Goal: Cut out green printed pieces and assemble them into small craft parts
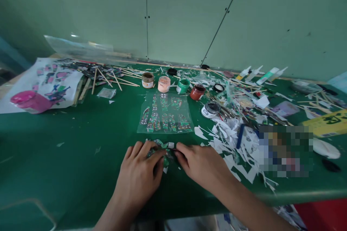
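Note:
Low in the middle of the bench, my left hand [141,166] holds down a small green patterned piece [166,162], its thumb and forefinger close together on it. The fingers cover part of this piece. From the right, my right hand [199,162] pinches something thin and dark [172,149], whose tip reaches the piece; its kind is too small to tell. Just beyond my hands lies a clear plastic sheet [143,127] bearing several patterned green and brown pieces. Open paint jars stand behind it, among them a green jar [183,86] and a dark red jar [197,92].
White paper scraps [230,137] are heaped to the right, with a blue stick [240,136] among them. Wooden sticks [119,81] lie at the back left near a pink pot [31,101] on a printed sheet [29,75]. Nozzled tubes [267,76] rest at the back right.

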Demonstrator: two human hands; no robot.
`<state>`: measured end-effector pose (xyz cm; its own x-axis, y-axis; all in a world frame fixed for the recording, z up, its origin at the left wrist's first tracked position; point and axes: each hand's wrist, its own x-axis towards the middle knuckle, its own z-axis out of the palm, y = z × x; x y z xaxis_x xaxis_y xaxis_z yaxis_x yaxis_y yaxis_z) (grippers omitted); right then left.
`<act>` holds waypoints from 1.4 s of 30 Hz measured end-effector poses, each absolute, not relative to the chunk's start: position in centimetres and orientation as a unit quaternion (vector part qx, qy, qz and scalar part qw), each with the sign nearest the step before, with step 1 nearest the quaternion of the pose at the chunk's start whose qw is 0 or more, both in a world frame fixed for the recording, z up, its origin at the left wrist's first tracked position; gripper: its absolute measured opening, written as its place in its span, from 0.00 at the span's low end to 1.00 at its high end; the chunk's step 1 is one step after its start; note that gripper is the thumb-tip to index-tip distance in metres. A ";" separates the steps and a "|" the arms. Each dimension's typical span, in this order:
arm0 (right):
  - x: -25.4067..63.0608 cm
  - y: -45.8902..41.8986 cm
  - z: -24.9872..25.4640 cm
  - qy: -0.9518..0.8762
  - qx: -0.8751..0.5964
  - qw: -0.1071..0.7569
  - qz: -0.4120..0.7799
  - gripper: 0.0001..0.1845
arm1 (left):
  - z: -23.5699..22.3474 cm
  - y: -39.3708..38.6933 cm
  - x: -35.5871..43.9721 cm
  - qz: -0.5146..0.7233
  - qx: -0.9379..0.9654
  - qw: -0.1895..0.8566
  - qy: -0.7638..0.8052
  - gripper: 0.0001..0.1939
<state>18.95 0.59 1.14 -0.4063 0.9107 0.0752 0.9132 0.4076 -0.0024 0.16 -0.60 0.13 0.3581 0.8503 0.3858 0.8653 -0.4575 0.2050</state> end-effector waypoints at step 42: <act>16.0 -1.5 2.5 -0.754 -0.652 -0.074 0.043 0.13 | -0.1 -0.6 0.5 -0.223 -0.832 0.065 -0.504 0.10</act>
<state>16.03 -1.49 2.55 -0.1402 0.9758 -0.1680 0.9886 0.1473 0.0307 0.45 -0.58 -0.07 0.3923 0.8095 0.4368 0.8672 -0.4838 0.1177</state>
